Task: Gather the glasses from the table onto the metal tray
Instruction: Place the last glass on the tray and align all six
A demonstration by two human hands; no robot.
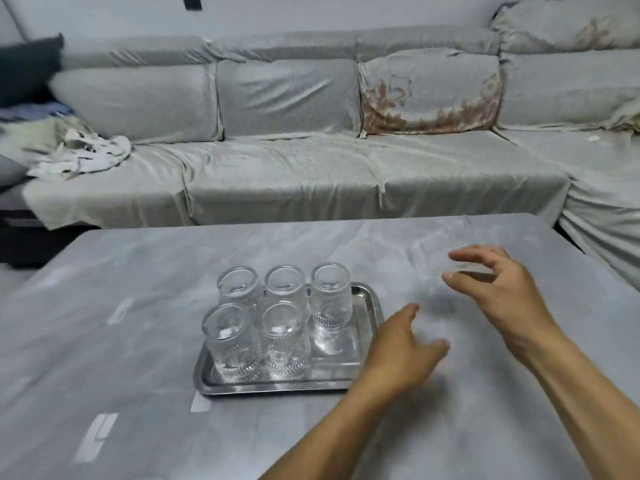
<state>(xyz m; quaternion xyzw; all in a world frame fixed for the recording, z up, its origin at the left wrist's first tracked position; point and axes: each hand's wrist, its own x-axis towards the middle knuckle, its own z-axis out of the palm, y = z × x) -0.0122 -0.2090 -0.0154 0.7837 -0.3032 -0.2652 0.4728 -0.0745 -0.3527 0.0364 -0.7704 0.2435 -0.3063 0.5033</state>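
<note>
Closest to me, my left hand [398,351] hangs loose and empty just beside the metal tray [367,296], which carries five upturned glasses [277,341] and one free corner. My right hand [498,289] curls around something too blurred to confirm. I judge a careless swing could topple the nearest glass [330,306].

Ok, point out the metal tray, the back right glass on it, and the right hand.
metal tray [375,308]: head view, bare right rim.
back right glass [331,299]: head view, middle of its ribbed wall.
right hand [502,284]: head view, back of the hand, fingers curled open above the table.
</note>
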